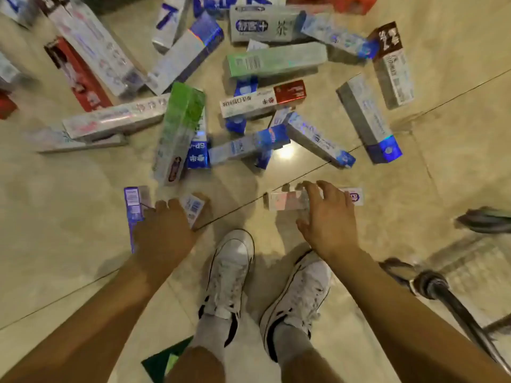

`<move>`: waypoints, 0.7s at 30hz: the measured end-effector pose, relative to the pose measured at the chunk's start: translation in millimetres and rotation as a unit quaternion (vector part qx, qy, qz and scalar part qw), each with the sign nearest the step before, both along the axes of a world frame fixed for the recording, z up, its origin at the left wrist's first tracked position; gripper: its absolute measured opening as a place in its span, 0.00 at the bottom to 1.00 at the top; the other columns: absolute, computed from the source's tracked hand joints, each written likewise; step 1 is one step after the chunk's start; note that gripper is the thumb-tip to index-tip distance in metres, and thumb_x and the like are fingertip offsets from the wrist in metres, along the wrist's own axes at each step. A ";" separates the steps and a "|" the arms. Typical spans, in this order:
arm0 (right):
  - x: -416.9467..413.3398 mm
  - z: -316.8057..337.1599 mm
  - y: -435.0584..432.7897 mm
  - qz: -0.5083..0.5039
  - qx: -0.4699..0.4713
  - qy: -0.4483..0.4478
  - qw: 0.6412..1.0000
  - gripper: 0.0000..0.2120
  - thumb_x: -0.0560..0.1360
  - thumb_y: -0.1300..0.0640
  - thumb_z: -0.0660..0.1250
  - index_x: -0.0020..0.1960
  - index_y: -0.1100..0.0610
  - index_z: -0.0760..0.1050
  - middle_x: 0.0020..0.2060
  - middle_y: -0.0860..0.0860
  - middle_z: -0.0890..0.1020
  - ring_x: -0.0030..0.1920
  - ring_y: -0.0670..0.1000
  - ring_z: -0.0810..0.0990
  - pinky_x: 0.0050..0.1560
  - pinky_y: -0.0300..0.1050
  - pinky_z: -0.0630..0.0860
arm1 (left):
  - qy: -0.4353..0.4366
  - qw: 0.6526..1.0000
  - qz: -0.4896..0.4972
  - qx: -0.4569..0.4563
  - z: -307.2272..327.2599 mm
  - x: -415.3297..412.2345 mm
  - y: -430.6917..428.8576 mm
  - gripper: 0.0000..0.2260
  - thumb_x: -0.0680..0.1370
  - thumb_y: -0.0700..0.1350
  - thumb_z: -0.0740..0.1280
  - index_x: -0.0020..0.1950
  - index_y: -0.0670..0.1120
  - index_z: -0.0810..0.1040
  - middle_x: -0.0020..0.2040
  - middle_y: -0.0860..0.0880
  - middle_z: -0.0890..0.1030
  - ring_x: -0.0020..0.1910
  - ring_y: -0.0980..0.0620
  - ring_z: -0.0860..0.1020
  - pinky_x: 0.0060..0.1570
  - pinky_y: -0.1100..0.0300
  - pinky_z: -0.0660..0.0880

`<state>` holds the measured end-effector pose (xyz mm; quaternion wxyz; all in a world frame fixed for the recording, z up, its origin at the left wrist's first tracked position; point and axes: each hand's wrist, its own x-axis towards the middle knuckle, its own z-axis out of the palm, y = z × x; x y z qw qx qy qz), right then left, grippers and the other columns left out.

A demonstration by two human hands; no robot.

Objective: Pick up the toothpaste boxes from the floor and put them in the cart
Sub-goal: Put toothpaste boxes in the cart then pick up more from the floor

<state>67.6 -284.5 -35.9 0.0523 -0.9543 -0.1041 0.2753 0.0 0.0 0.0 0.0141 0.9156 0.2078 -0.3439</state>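
The right hand [329, 217] arches over a pale box [284, 200] lying on the floor [69, 217] at one o'clock from the shoes [232, 269]. Its grip is apart, fingers spread. It would do best to pinch the box across its narrow sides. The left hand [163, 225] covers a purple box [132, 201] at eleven o'clock; whether that grip is closed I cannot tell. The cart [431, 284] stands at four o'clock, and other boxes [276, 60] scatter toward twelve.

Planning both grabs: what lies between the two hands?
Head view: only bare floor crossed by a grout line between the left hand and right hand; a white shoe's toe sits just below.
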 end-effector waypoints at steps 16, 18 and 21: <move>-3.3 -29.9 -17.1 -0.015 -0.017 -0.062 0.998 0.17 0.68 0.57 0.76 0.55 0.58 0.77 0.43 0.57 0.78 0.43 0.62 0.76 0.37 0.49 0.65 | -0.024 0.995 0.085 -0.040 -32.5 -23.9 -10.5 0.18 0.77 0.54 0.69 0.52 0.48 0.61 0.45 0.48 0.72 0.42 0.43 0.78 0.34 0.52 0.68; 0.3 21.2 -7.7 -0.045 -0.013 -0.047 0.998 0.18 0.69 0.55 0.76 0.55 0.58 0.76 0.44 0.56 0.78 0.45 0.62 0.77 0.37 0.47 0.62 | -0.040 0.994 0.082 -0.056 20.1 -8.0 -13.6 0.17 0.75 0.50 0.69 0.52 0.48 0.62 0.46 0.48 0.74 0.42 0.43 0.77 0.37 0.52 0.68; 11.4 121.2 6.7 -0.089 0.001 -0.016 0.996 0.19 0.74 0.50 0.72 0.61 0.56 0.73 0.51 0.54 0.78 0.52 0.59 0.76 0.39 0.48 0.63 | -0.062 0.993 0.075 -0.064 116.0 23.5 -18.8 0.17 0.73 0.52 0.71 0.52 0.49 0.65 0.46 0.48 0.78 0.42 0.43 0.78 0.40 0.52 0.72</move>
